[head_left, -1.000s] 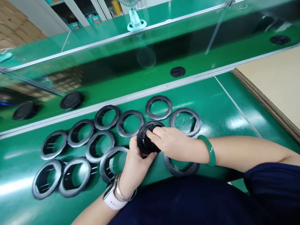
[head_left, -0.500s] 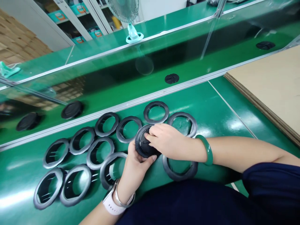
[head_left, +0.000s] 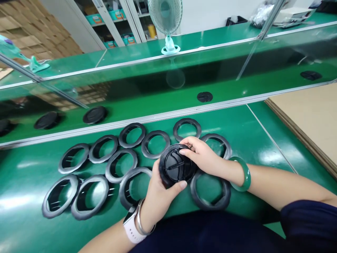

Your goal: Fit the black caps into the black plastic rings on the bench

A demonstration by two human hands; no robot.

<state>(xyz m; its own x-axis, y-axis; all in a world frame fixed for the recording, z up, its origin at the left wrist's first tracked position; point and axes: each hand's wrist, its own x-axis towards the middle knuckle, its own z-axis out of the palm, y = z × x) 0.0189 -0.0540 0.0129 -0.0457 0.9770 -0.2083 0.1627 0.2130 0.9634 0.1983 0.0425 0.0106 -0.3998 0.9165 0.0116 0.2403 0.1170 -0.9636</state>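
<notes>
Both my hands hold one round black plastic disc point(head_left: 176, 166) just above the green table. My left hand point(head_left: 160, 196) cups its lower left edge, thumb on the rim. My right hand point(head_left: 202, 156) grips the upper right edge with curled fingers. Several dark grey rings lie on the table around the hands, such as one ring point(head_left: 210, 189) below my right wrist and another ring point(head_left: 156, 144) behind the disc. A white watch is on my left wrist, a green bangle point(head_left: 243, 174) on my right.
Beyond a metal rail point(head_left: 131, 123) runs a glossy green belt carrying black discs point(head_left: 94, 115), point(head_left: 204, 96). A fan point(head_left: 165, 21) stands at the back. A cardboard sheet point(head_left: 313, 116) lies at the right. Brown boxes are stacked at top left.
The disc's ribbed face now shows; my right fingers have moved from its centre to its upper right edge. The view has tilted up a little.
</notes>
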